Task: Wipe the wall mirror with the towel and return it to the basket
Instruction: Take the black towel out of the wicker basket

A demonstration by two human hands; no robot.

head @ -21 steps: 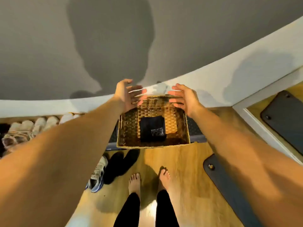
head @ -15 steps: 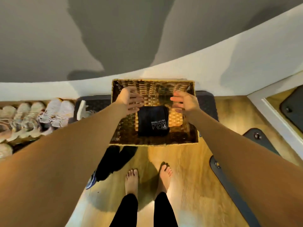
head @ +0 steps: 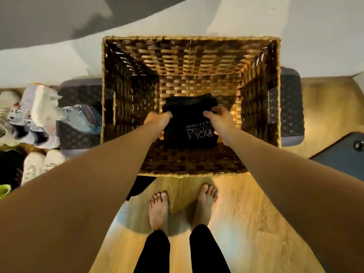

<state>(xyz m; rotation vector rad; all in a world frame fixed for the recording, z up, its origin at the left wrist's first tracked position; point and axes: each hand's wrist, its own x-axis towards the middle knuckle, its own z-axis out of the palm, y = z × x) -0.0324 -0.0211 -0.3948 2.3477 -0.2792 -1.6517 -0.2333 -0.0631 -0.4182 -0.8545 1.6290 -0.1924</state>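
Shoes point(head: 35, 115) lie left of our fingers; our left hand point(head: 157, 120) and right hand point(head: 219, 120) grip the folded towel's point(head: 189, 123) side edges inside the basket point(head: 126, 79), its print upside down.

Black towel point(head: 189, 123) with white lettering, brown-and-tan checker-woven basket point(head: 189, 54), honey wood-grain floor point(head: 246, 223), black leggings point(head: 151, 253)
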